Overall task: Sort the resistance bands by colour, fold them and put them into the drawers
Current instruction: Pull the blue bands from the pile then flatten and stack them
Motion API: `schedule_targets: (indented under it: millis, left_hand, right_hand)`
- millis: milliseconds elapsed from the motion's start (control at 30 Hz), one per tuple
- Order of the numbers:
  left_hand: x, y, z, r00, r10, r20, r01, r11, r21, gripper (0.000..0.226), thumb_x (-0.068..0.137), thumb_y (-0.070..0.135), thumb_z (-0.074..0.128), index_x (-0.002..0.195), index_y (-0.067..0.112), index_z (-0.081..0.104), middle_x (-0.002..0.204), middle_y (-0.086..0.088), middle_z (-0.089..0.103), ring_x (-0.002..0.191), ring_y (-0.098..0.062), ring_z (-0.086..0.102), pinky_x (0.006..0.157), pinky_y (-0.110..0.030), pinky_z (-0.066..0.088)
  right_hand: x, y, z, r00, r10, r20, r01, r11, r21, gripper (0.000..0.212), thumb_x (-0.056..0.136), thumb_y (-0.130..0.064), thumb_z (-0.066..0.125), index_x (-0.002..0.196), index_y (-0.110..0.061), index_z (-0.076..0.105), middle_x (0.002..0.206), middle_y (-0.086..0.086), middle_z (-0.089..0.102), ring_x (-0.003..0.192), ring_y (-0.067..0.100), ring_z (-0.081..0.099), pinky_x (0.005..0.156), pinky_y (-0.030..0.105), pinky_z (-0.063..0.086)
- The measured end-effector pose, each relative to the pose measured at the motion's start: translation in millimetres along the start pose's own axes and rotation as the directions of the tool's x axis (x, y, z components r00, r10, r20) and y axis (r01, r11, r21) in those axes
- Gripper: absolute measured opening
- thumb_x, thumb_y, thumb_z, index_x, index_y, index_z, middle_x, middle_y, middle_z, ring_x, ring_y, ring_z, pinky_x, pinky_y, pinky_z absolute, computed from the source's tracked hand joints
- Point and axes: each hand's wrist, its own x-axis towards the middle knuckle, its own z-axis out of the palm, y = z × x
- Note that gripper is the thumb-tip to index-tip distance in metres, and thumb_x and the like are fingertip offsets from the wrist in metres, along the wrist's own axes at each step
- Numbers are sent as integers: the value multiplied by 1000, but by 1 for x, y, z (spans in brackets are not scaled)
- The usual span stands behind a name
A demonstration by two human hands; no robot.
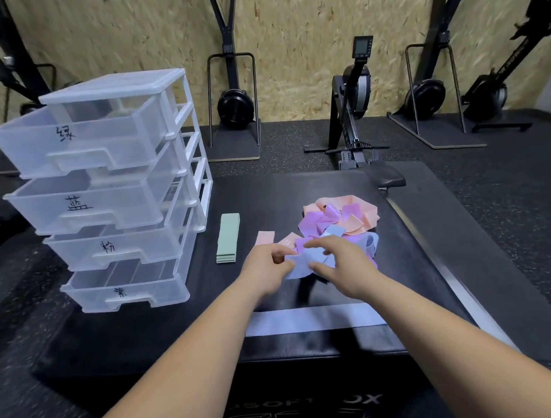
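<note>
Head view: at frame centre, the left hand and right hand each hold a crumpled blue band in a pinching grip, at the lower edge of a mixed pile. Folded green bands lie to the left on the black bench. Clear drawers stand pulled out at far left.

— What's sitting on that black padded box?
— At the left of the frame, a clear drawer unit with four drawers pulled out. Just right of it is a neat stack of green bands, then a pink band. Centre right is a tangled heap of bands in peach, purple and blue.
— And lower down?
— One pale-blue band, laid flat crosswise.
</note>
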Motion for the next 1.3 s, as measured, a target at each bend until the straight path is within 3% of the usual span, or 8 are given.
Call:
schedule_targets:
  millis: [133, 300, 533, 633, 833, 1033, 1133, 1300]
  left_hand:
    - [-2, -3, -6, 994, 106, -31, -100, 983, 155, 20, 87, 17, 79, 91, 36, 74, 85, 11, 70, 75, -5, 62, 67, -8, 45]
    - [-6, -12, -13, 984, 148, -96, -129, 974, 185, 13, 87, 18, 82, 93, 28, 75, 85, 11, 73, 71, 0, 63, 68, -8, 48]
    - [-6, -24, -31, 957, 120, -263, -118, 993, 22, 7, 92, 18, 80, 98, 22, 77, 91, 11, 75, 80, 0, 67, 72, -5, 48]
    - [-4, -29, -38, 948, 72, -310, -85, 996, -29, 7, 93, 22, 80, 98, 26, 78, 92, 10, 75, 85, -4, 68, 73, -9, 48]
    - [-5, -40, -48, 921, -11, -389, -39, 992, -119, 4, 93, 26, 80, 94, 29, 78, 94, 9, 76, 90, -7, 70, 79, -19, 51]
    - [-12, -52, -53, 913, -82, -399, 44, 994, -104, 7, 91, 31, 81, 91, 33, 75, 91, 11, 75, 89, -11, 71, 84, -33, 59]
    - [-20, -56, -51, 915, -105, -389, 69, 992, -106, 13, 90, 29, 83, 86, 36, 72, 90, 11, 75, 90, -11, 71, 85, -32, 57]
    - [-34, -62, -45, 922, -120, -368, 83, 990, -114, 13, 89, 26, 84, 86, 34, 73, 90, 10, 75, 89, -10, 71, 86, -32, 58]
  right_hand:
    - [19, -7, 15, 990, -100, 95, 114, 981, -156, 33, 97, -38, 69, 129, -36, 66, 138, -14, 61, 128, 19, 50, 105, 41, 46]
    - [25, -5, 27, 997, -69, 40, 76, 975, -209, 16, 93, -48, 73, 102, -37, 65, 109, -13, 62, 109, 13, 47, 90, 41, 51]
    - [20, 15, 15, 999, -38, 39, 47, 960, -277, 13, 92, -33, 77, 99, -32, 66, 100, -5, 63, 97, 17, 53, 79, 36, 45]
    - [19, 28, 5, 999, 5, 39, 8, 950, -311, 19, 91, -32, 75, 91, -39, 58, 98, -6, 65, 99, 18, 55, 78, 37, 49]
    - [16, 51, -21, 999, 24, -23, -31, 922, -386, 13, 92, -36, 75, 99, -27, 70, 93, -8, 68, 100, 19, 51, 83, 39, 50]
    - [0, 62, -41, 995, 98, -29, -102, 965, -240, 14, 89, -33, 82, 86, -32, 69, 88, -14, 71, 86, 15, 65, 78, 35, 54]
    - [-11, 68, -43, 989, 147, -4, -146, 976, -161, 14, 91, -29, 81, 85, -32, 69, 87, -9, 74, 85, 17, 70, 80, 36, 56]
    - [-31, 70, -43, 974, 221, -37, -222, 975, -1, 11, 91, -25, 81, 85, -30, 72, 74, -13, 69, 65, 8, 58, 64, 23, 46]
